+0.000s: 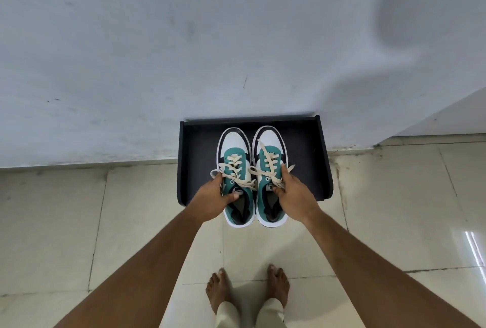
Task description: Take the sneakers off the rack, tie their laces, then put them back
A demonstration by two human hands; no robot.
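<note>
Two teal, white and black sneakers with cream laces are side by side over the black rack (310, 164), toes toward the wall. My left hand (210, 200) grips the left sneaker (235, 159) at its outer side, thumb by the tongue. My right hand (295, 195) grips the right sneaker (268, 154) at its outer side, fingers on the laces. The heels stick out past the rack's front edge. Loose lace ends trail across both shoes.
The rack stands against a pale grey wall (184, 51) on a beige tiled floor (394, 209). A white ledge (452, 117) juts out at the right. My bare feet (247, 291) stand on the tiles below the rack.
</note>
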